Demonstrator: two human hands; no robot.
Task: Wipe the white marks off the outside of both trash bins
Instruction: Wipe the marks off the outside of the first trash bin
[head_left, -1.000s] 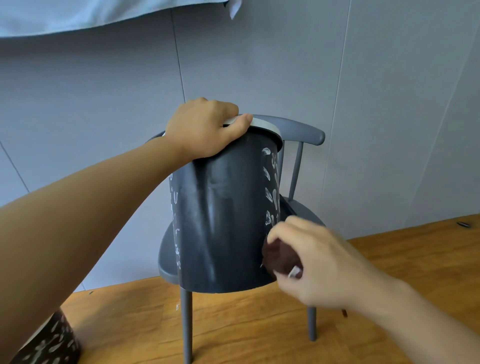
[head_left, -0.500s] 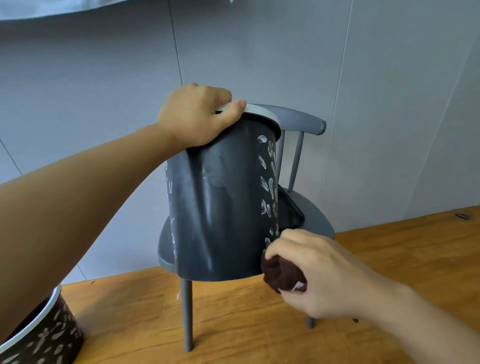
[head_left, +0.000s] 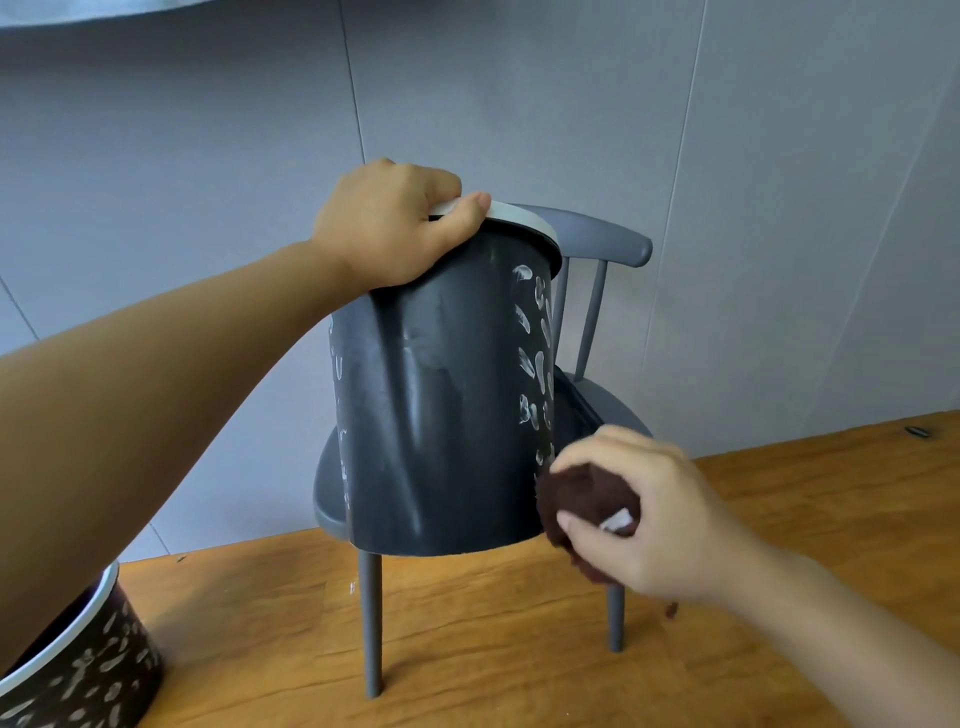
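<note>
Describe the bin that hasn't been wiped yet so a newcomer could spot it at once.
Start at the grey chair against the wall, where the left hand holds a dark bin by its rim. Drop down to the wooden floor at the bottom left corner. The second bin stands there untouched, white-rimmed and covered all over in white marks, unlike the held bin's mostly clean front.

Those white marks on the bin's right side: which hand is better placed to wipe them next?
The right hand. It already holds the cloth against the bin, just below the marks. The left hand is busy gripping the rim to steady the tilted bin.
</note>
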